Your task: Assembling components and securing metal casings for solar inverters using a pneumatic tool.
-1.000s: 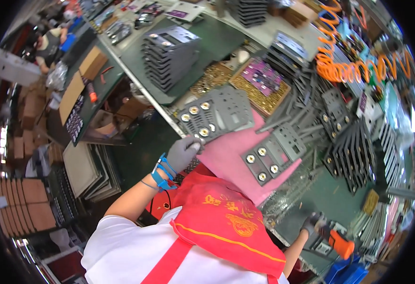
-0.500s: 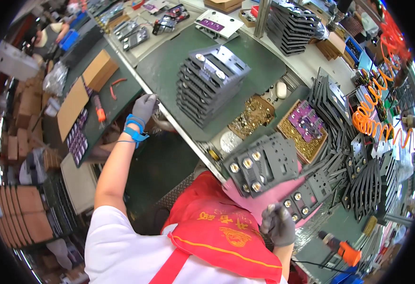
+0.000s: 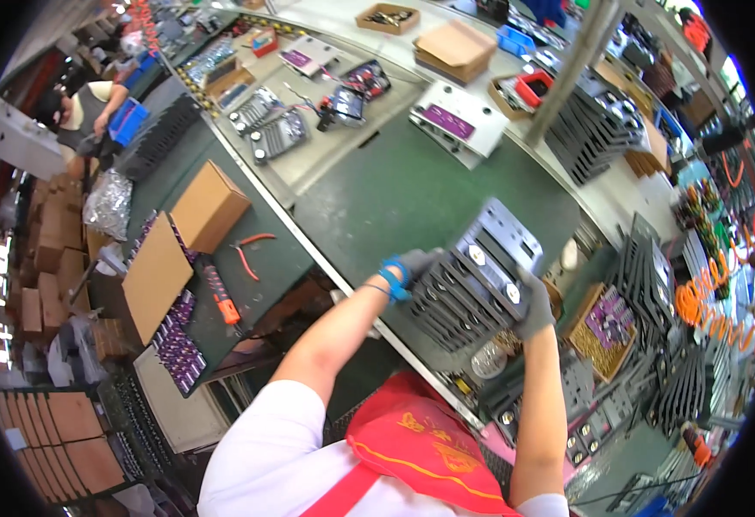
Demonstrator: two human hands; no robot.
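Observation:
A stack of black metal plates (image 3: 466, 289) with slots and round silvery fittings is between my two hands, near the front edge of the green work mat (image 3: 369, 194). My left hand (image 3: 418, 264), in a grey glove with a blue band at the wrist, presses on the stack's left side. On its right side, my gloved right hand (image 3: 533, 308) wraps round the edge. Some fingers are hidden by the plates. Whether the stack is lifted off the mat, I cannot tell.
A white housing with a purple panel (image 3: 455, 125) stands behind the mat. To the right are a box of brass screws (image 3: 602, 353), more black plates (image 3: 645, 267) and an orange coiled hose (image 3: 699, 302). Pliers (image 3: 248, 256) lie on the left bench, and a metal post (image 3: 576, 69) rises at the back.
Both hands have come up to the stack, the left from the table edge, the right from near my apron. The stack is now closer to me. The view has shifted too.

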